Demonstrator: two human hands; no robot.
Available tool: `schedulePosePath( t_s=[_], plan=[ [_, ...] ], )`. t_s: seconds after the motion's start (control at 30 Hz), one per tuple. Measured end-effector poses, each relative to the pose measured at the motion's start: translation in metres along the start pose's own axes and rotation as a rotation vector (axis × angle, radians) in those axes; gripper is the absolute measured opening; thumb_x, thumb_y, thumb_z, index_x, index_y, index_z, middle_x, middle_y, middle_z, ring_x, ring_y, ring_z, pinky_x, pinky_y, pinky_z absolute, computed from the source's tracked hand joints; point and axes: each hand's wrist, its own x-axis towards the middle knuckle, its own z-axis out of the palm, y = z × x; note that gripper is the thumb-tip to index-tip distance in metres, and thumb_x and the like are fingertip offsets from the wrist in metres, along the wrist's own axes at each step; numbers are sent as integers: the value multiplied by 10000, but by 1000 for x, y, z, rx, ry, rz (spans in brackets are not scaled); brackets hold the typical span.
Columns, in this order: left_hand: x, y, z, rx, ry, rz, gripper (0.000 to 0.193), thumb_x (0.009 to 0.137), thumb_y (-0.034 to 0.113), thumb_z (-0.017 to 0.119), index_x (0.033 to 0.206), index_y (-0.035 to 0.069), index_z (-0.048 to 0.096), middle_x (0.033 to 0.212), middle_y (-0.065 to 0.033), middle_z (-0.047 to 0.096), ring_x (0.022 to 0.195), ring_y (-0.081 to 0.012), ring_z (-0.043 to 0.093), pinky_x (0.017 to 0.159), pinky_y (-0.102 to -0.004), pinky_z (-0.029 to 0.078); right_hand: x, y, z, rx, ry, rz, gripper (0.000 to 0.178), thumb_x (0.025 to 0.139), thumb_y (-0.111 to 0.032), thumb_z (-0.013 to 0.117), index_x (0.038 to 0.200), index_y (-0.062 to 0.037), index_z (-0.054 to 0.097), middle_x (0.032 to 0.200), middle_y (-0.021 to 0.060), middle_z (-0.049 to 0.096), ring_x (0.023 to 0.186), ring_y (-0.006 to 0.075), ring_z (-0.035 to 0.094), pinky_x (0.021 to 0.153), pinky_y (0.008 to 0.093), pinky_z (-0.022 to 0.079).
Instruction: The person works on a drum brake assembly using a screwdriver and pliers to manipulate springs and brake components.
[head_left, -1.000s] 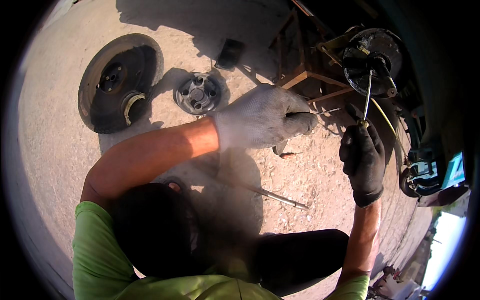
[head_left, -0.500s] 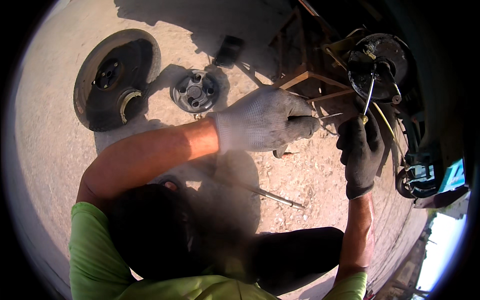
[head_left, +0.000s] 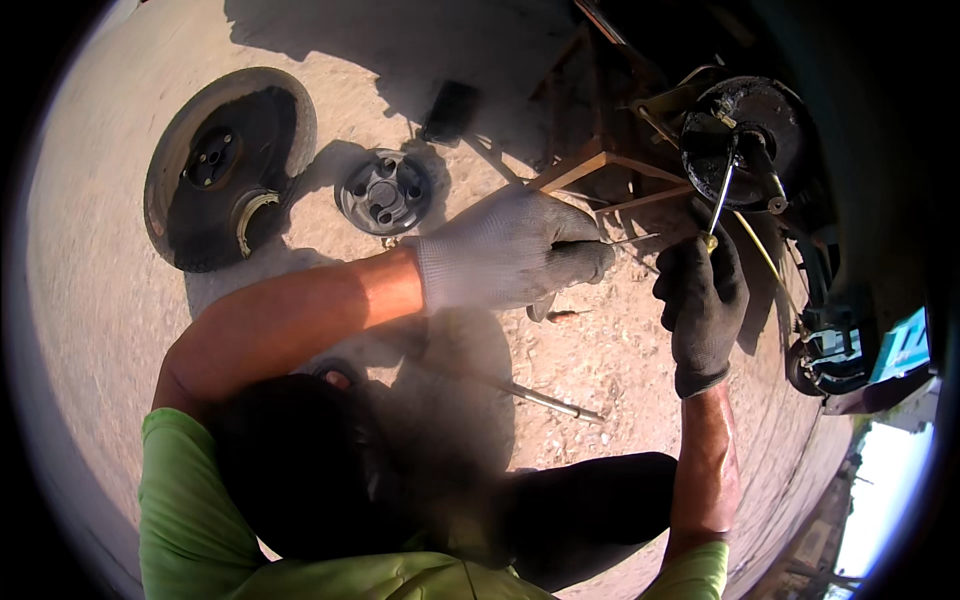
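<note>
Closest, along the bottom edge: green sleeves and dark-clothed legs, bent low. Just beyond, lying on sunlit gritty ground: a slim metal bar. Next, the left hand in a grey glove — forearm crossing from the left, back of the hand uppermost, fingers closed around a thin metal rod pointing right. Across from it, the right hand in a dark-looking glove — forearm reaching almost straight forward, fist wrapped round the yellowish handle of a screwdriver-like tool. Far end of the tool at the middle of a black round assembly, beside a stub axle; impossible to tell whether touching. Compared with a second ago, a slightly greater lean to the tool; seemingly, work continuing at the same spot, without visible change to the assembly. Farther off: a rusty stand, a silvery drum, a tyred wheel.
</note>
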Motion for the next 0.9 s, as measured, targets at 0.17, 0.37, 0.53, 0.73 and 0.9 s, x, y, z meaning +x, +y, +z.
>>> schedulePosePath(
  t_s=[0.17,0.37,0.53,0.73,0.9],
  plan=[
    [3,-5,2,86,12,77,304,1074,264,597,1038,19,774,985,-88,787,898,-157,737,812,-320,583,9,5,0,-45,10,-59,406,1098,-183,568,1454,11,565,825,43,667,622,55,561,556,200,464],
    [7,-9,9,201,23,146,322,1046,321,615,1058,38,768,855,-129,746,818,-225,735,757,-354,568,12,-5,-15,-29,-68,-54,388,1107,-220,548,1399,32,584,819,56,681,615,59,569,554,207,462],
    [8,-7,10,79,35,29,357,1034,358,616,1096,38,762,840,-135,752,775,-204,741,754,-348,573,-2,-13,-18,83,-140,175,386,1116,-310,519,1350,-14,599,799,60,681,547,68,547,454,211,394],
    [8,-1,6,131,-13,-63,301,1071,267,591,1046,35,781,997,-63,774,901,-134,678,851,-310,545,-11,-17,-25,109,-120,249,380,1116,-297,522,1355,-13,603,799,68,689,546,76,554,445,202,393],
    [10,3,7,85,7,-47,294,1070,255,593,1045,27,778,999,-71,781,924,-136,697,857,-308,550,-5,-11,-19,-4,-84,109,386,1113,-290,529,1364,-7,608,791,67,686,576,78,575,482,211,424]
  ],
)
